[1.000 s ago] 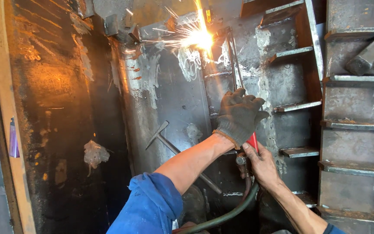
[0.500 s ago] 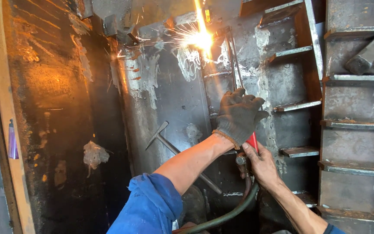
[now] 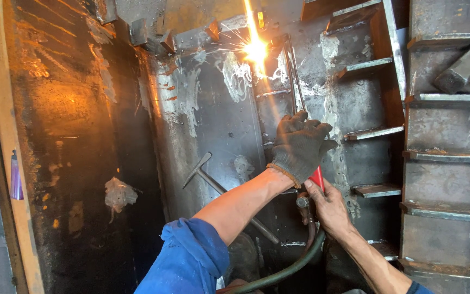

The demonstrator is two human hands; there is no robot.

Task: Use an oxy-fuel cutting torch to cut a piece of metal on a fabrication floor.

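Note:
My left hand [image 3: 299, 145], in a dark knit glove, is wrapped around the thin metal tubes of a cutting torch [image 3: 295, 81]. The tubes run up to a bright flame and sparks [image 3: 255, 50] at the top of a steel plate [image 3: 213, 120]. Just below, my bare right hand [image 3: 328, 206] grips the torch's red handle [image 3: 316, 177], where a brass fitting joins a green hose [image 3: 284, 268] that drops to the bottom edge. Blue sleeves cover both upper arms.
A chipping hammer [image 3: 218, 188] leans against the steel plate left of my arms. Welded steel ledges [image 3: 376, 130] step down the right side. A dark, rusty wall panel [image 3: 72, 152] stands at the left, lit orange by the flame.
Both hands hold the same grip and place. The shower of sparks at the flame has shrunk and the flame sits about where it was.

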